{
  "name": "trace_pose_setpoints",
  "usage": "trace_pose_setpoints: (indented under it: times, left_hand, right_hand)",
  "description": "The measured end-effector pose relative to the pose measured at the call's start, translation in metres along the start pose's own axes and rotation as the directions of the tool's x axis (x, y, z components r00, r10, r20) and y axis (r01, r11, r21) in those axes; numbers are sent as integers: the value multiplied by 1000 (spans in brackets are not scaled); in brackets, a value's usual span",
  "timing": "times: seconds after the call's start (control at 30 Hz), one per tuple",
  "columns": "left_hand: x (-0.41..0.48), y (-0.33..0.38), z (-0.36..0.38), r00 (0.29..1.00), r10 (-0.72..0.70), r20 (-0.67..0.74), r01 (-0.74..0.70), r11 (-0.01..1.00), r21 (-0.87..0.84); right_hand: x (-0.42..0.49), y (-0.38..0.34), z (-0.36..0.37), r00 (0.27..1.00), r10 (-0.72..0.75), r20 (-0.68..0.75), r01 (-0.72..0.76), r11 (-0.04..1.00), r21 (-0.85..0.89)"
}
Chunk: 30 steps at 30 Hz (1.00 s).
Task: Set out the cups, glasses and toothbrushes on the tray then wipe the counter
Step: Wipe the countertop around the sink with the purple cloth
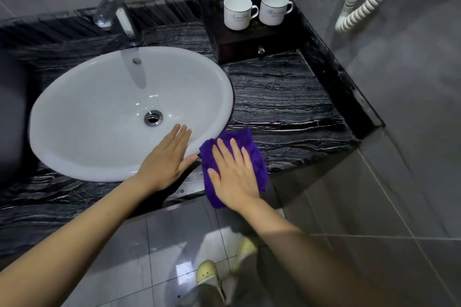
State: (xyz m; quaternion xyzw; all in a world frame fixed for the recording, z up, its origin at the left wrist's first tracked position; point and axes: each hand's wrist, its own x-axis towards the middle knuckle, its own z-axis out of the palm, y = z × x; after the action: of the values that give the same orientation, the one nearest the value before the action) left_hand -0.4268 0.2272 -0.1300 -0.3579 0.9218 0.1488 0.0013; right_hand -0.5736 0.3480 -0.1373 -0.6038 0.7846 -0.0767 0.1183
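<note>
I'm wiping now: my right hand (234,177), fingers spread, presses the cloth (232,142) at the counter's (287,97) front edge; next, sweep toward the tray (252,37).

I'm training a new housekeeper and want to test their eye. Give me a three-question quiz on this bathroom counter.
1. True or false: the right hand lies flat on the purple cloth.
2. How many white cups stand on the dark tray?
3. The left hand rests on: A) the faucet, B) the sink rim, C) the tray drawer knob.

Key: 1 true; 2 two; 3 B.
</note>
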Motion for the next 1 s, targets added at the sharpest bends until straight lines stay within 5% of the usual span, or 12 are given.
trace_pose_setpoints:
  times: [0.23,0.37,0.53,0.67,0.83,1.0]
  left_hand:
    - [-1,0,-4,999,18,41,-12,990,-144]
    - [-6,3,-16,1000,25,13,-20,950,-313]
    - [-16,5,-25,969,223,-106,-243,937,-250]
    - [-25,5,-17,925,379,20,-366,906,-210]
    - [-26,8,-4,876,480,42,-481,874,62]
    - [-29,10,-1,869,494,0,-492,866,87]
  right_hand:
    - [-17,-35,10,998,57,2,-57,998,2]
    - [-23,-37,8,997,-43,57,33,985,167]
    - [-26,-12,-14,990,-111,92,85,966,245]
    - [-27,-2,-10,992,-124,29,117,979,167]
    - [-30,-3,-3,973,-194,-125,197,980,10]
    - [-31,1,-7,960,-248,-128,258,964,67]
